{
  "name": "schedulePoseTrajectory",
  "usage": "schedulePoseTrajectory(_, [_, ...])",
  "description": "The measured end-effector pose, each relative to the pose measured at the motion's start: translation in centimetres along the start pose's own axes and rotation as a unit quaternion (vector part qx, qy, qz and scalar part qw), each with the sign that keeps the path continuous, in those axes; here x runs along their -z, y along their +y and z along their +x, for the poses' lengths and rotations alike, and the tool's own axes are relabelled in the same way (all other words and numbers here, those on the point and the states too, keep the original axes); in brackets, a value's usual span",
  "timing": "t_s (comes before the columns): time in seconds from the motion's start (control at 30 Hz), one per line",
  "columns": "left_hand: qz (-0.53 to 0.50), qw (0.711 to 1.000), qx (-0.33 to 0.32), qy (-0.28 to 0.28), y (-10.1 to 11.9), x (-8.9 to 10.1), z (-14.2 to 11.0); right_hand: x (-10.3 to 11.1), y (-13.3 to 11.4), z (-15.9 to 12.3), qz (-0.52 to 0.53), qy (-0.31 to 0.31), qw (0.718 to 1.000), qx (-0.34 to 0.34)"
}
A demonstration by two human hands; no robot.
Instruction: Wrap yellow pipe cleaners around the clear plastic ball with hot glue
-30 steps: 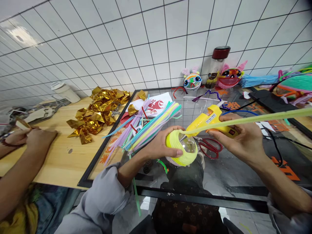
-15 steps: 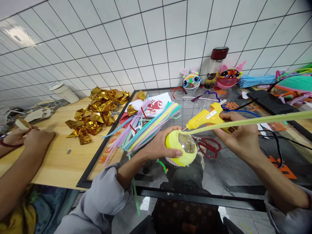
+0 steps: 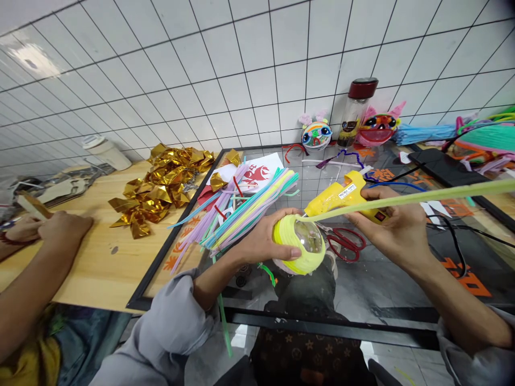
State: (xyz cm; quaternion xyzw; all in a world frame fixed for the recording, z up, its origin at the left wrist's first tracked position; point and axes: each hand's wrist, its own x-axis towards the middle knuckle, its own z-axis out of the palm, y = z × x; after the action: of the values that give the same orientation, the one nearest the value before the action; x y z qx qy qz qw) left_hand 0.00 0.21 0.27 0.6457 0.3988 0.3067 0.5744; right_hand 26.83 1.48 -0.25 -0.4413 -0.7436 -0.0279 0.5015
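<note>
My left hand (image 3: 277, 241) is closed round a clear plastic ball (image 3: 309, 238) wrapped in coils of yellow pipe cleaner. From the ball's top a loose length of yellow pipe cleaner (image 3: 426, 199) stretches out past the right edge of view. My right hand (image 3: 394, 222) grips a yellow hot glue gun (image 3: 336, 195) by its handle, behind that strip. The gun's nozzle points down-left at the ball's upper rim, where the strip leaves it; whether it touches I cannot tell. Red-handled scissors (image 3: 346, 245) lie on the glass table just right of the ball.
A bundle of coloured pipe cleaners (image 3: 253, 212) lies left of the ball. Farther left are gold foil pieces (image 3: 161, 187) and a co-worker's hands (image 3: 60, 230). Along the wall stand a bottle (image 3: 356, 115) and two decorated animal heads. Black cables (image 3: 454, 246) run at the right.
The glue gun's nozzle has drawn back from inside the ball's opening to its upper rim. My left hand and the ball have stayed almost still.
</note>
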Motion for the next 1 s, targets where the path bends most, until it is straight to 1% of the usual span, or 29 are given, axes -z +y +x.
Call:
schedulePoseTrajectory(0.27, [0.005, 1.0, -0.001, 0.001, -0.2, 0.06, -0.02, -0.01, -0.22, -0.33, 0.027, -0.011, 1.0, -0.01])
schedulePoseTrajectory(0.37, [0.007, 1.0, -0.002, 0.003, -0.22, 0.07, -0.03, -0.17, -0.02, -0.55, 0.039, -0.013, 0.999, -0.029])
schedulePoseTrajectory(0.47, [0.014, 1.0, -0.004, 0.006, -0.17, 0.03, -0.03, -0.23, 0.19, -0.66, 0.022, -0.015, 0.999, -0.047])
schedulePoseTrajectory(0.57, [0.021, 1.0, -0.005, 0.006, -0.1, -0.01, -0.04, -0.14, 0.19, -0.54, -0.008, -0.003, 0.999, -0.046])
schedulePoseTrajectory(0.73, [0.019, 1.0, 0.001, 0.01, -0.12, 0.0, -0.02, -0.09, 0.01, -0.31, -0.024, -0.001, 0.999, -0.048])
schedulePoseTrajectory(1.0, [0.002, 1.0, 0.004, 0.005, -0.05, -0.01, -0.05, -0.05, -0.26, -0.42, 0.015, -0.015, 0.999, -0.044])
